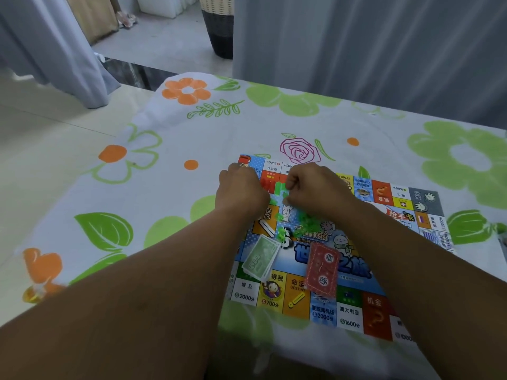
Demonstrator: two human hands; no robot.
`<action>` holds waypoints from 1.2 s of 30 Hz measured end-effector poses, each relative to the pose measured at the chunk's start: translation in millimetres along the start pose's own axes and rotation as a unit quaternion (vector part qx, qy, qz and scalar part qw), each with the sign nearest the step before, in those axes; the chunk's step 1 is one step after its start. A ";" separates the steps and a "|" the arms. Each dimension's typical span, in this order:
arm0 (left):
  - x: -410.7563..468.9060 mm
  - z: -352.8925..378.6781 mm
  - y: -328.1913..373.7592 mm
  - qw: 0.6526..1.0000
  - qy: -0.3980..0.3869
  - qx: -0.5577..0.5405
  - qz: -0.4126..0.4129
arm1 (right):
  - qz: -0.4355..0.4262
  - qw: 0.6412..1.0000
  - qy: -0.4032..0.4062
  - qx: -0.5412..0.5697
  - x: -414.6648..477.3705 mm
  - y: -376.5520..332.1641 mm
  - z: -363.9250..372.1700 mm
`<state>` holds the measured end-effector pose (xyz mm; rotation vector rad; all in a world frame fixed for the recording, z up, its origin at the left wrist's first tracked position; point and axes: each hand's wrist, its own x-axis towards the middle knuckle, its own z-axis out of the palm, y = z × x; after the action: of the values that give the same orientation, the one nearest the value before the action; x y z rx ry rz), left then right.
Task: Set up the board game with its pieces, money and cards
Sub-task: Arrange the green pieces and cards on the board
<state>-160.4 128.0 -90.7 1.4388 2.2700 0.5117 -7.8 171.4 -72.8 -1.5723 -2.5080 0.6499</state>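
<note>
Pinching small green plastic pieces [280,188] above far-left corner of colourful paper game board [380,311]: right hand [315,187]. Left hand [241,189] curled alongside, grip hidden, cannot tell. Green banknote stack [262,259] and red card stack [322,270] lie near board's near edge.

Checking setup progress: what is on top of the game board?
A green money stack, a red card stack and small green pieces lie on the board. The left hand and right hand cover its far part, so anything beneath is hidden.
</note>
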 end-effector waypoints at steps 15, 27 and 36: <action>0.3 0.5 0.7 1.000 0.002 0.005 -0.006 | 0.007 0.999 0.024 0.044 -0.1 -2.0 3.8; 0.4 -0.3 0.6 1.000 0.000 0.009 -0.003 | 0.003 0.999 0.019 0.043 1.9 -0.9 0.9; -0.6 -2.6 2.2 1.000 -0.009 0.012 -0.003 | 0.038 0.997 0.025 0.066 -2.5 20.2 -23.3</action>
<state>-159.8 128.1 -87.3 1.4427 2.2724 0.4689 17.4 183.6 -59.8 -1.6217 -2.3283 0.7601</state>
